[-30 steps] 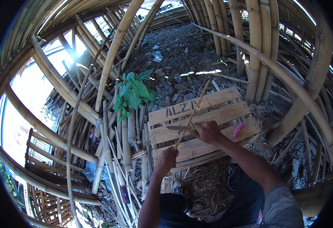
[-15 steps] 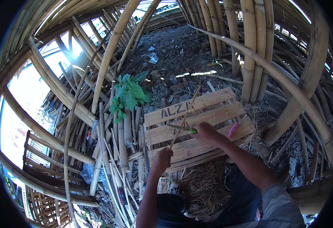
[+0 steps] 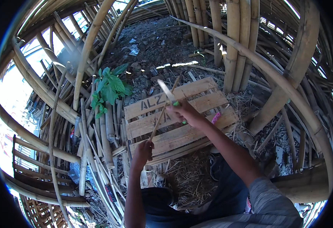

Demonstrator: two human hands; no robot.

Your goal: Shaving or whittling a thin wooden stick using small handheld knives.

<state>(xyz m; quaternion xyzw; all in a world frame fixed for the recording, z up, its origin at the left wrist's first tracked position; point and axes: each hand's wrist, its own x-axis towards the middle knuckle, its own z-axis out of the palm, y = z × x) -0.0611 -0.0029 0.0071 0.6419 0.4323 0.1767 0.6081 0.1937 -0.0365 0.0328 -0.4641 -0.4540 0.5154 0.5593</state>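
My left hand [image 3: 142, 154] is closed around the lower end of a thin bamboo strip [image 3: 159, 121], which slants up and away to the right. My right hand [image 3: 182, 113] grips the green handle of a knife [image 3: 165, 89]. The bright blade points up and to the left, crossing the strip near my right fingers; whether it touches the strip I cannot tell. Both hands are above a slatted wooden crate [image 3: 197, 103] with dark lettering, in front of my legs. A small pink piece [image 3: 216, 117] lies on the crate's right side.
A leafy green plant [image 3: 110, 86] grows left of the crate. Cut bamboo poles and pale strips [image 3: 105, 146] lie along the left. Upright bamboo posts [image 3: 236, 49] and a long slanting pole [image 3: 259, 60] stand to the right. Dry shavings [image 3: 193, 178] cover the ground by my feet.
The knife blade has swung from lying nearly level to pointing up, and my right hand has turned with it. My left hand keeps its hold on the strip. The whole view has shifted.
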